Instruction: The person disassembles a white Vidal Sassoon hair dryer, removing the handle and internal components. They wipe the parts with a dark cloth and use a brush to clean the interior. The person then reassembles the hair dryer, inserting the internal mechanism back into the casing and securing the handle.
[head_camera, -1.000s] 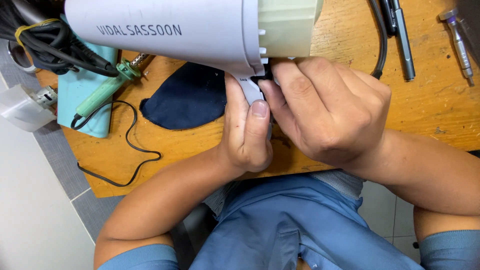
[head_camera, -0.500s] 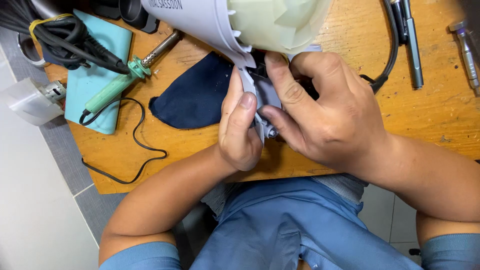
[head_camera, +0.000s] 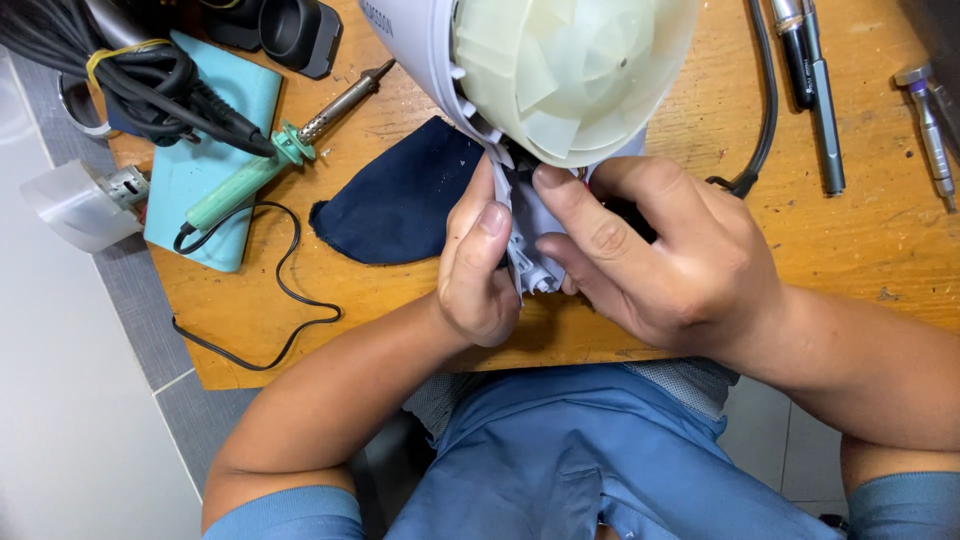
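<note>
Wooden table, scuffed. On it: dark blue cloth near centre; teal pad at left edge with green-handled soldering iron across it; black cord looping; pen-like tools at right.

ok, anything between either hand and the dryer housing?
Nothing visible. The left hand and right hand both already pinch the lower edge of the hair dryer housing, fingers directly on the plastic.

Left hand and right hand meet fingertip to fingertip, forearms angled inward.
</note>
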